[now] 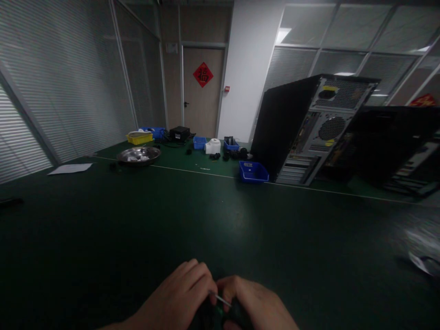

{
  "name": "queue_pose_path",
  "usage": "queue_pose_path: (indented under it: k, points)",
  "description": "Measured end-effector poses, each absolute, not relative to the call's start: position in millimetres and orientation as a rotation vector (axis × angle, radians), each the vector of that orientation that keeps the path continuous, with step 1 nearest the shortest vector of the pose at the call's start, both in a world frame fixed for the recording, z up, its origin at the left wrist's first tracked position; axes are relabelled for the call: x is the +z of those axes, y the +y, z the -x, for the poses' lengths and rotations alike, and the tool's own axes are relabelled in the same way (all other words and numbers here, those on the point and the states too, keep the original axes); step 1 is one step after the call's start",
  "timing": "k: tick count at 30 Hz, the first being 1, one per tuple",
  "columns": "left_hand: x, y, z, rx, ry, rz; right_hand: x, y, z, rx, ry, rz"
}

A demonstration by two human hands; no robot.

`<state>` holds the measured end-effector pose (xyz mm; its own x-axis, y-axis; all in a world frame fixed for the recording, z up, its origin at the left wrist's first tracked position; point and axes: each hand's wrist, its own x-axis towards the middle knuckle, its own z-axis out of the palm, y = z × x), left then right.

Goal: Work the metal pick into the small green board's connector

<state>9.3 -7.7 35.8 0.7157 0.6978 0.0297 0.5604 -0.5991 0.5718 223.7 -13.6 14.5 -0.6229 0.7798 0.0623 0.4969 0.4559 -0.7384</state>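
At the bottom centre of the head view, my left hand (187,293) and my right hand (252,300) are close together, low over the green table. A thin metal rod (220,299) lies slanted between them, its left end at my left fingertips and its right end by my right hand. My left fingers are curled together around something dark that is mostly hidden. The fingers of my right hand are also bent, beside a dark part under the rod. Shadow and the fingers keep me from making out the dark parts.
A blue tray (253,173) lies beyond my hands on the green table (154,220). Computer towers (285,123) stand at the right. A metal bowl (138,156), yellow tray (139,138), white paper (70,168) and white device (212,146) are farther back. Something blurred (424,263) lies at far right.
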Motion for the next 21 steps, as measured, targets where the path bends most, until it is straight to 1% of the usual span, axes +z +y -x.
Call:
queue_pose_path:
  k: [4,8,13,16,21]
  points:
    - [36.6,-15.0,-7.3,0.466,0.996,-2.235,16.3,-15.2,-222.4,0.852,-2.362,1.129]
    - [25.9,-15.7,-5.7,0.627,0.976,-2.05,16.2,-16.2,-223.6,0.804,-2.365,1.155]
    - [13.7,-12.5,-4.7,0.867,0.884,-1.97,12.2,-15.7,-225.6,0.783,-2.058,0.939]
    - [11.7,-12.5,-3.6,0.865,0.84,-1.931,11.2,-16.9,-226.6,0.696,-1.949,0.872]
    - [10.4,-12.6,-5.1,0.849,0.787,-1.754,10.6,-21.9,-226.3,0.662,-1.972,0.837]
